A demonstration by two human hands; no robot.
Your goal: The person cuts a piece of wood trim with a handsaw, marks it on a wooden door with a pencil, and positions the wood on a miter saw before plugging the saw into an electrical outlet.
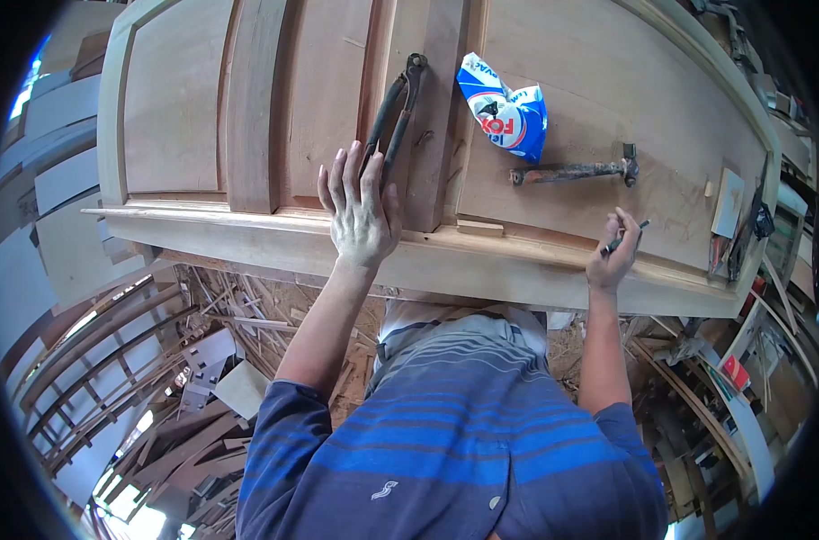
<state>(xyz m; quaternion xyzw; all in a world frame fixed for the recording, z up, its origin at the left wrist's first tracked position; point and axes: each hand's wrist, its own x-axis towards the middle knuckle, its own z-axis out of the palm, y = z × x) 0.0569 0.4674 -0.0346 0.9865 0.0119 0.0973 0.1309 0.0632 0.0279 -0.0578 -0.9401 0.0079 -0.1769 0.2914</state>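
Observation:
My left hand (362, 216) lies over the front rail of a wooden panelled door (319, 99), fingers stretched out and slightly apart. Just beyond its fingertips are the handles of dark metal pincers (400, 108), which lie on the panel; the fingers partly cover the handle ends, and I cannot tell if they touch. My right hand (613, 261) is closed round a dark pencil (614, 241) near the front edge at the right. A worn hammer (576, 171) lies beyond it. Left of the hammer's head rests a blue and white plastic glue bag (508, 112).
A small wood strip (479, 229) sits on the front rail between my hands. A light board piece (728, 205) and a black bag (764, 220) are at the right end. Wood offcuts (247, 310) and shavings litter the floor; stacked boards (67, 166) stand at left.

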